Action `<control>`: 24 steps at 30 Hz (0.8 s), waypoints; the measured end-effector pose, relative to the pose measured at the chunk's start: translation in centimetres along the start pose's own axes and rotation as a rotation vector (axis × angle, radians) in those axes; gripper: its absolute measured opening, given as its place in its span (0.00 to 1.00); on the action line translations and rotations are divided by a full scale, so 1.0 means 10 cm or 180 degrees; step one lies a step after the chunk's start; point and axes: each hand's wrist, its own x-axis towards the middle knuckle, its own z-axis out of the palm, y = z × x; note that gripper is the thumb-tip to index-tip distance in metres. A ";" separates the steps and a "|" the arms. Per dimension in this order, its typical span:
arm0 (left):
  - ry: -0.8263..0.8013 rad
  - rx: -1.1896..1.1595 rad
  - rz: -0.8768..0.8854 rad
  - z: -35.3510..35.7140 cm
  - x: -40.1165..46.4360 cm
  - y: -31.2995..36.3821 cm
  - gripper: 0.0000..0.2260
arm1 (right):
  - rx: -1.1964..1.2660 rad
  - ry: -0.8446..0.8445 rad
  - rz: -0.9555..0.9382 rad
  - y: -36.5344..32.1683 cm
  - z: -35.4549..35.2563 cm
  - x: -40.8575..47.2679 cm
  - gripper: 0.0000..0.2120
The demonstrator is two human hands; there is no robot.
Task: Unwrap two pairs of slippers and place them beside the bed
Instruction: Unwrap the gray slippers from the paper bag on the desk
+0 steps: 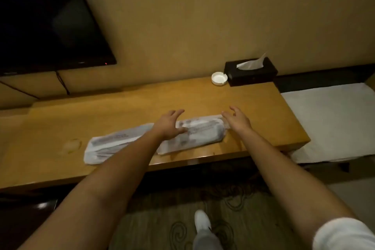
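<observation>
Head view: I'm reaching both spread, empty hands, left hand (169, 126) and right hand (237, 119), over the right-hand clear-wrapped white slipper pack (199, 133) near the wooden bench's (253, 103) front edge; best pinching the wrapper's end, not the slippers.

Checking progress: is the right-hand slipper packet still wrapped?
Wrapped. The right slipper packet lies flat on the desk, printed wrapper unbroken around it.

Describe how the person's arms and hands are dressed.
Both forearms are bare, and both hands, left hand and right hand, wear no gloves; no rings, watch or bracelets show. A white sleeve, pushed up high, covers the right upper arm. No sleeve shows on the left arm.
</observation>
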 end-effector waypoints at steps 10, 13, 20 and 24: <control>-0.0464 0.0700 -0.0525 0.64 0.60 0.00 0.43 | -0.0174 -0.0449 0.0472 0.23 0.53 0.51 0.32; -0.0588 0.0713 -0.0657 0.62 0.62 0.04 0.43 | 0.0163 -0.0506 0.0562 0.20 0.54 0.52 0.28; -0.1056 -0.1801 -0.0557 -0.26 0.24 -0.04 0.48 | 0.0202 -0.0999 -0.0342 -0.56 0.01 0.09 0.14; -0.0816 -0.2447 0.0088 -0.54 -0.31 0.04 0.34 | -0.0179 -0.1603 -0.1024 -1.24 -0.39 -0.39 0.15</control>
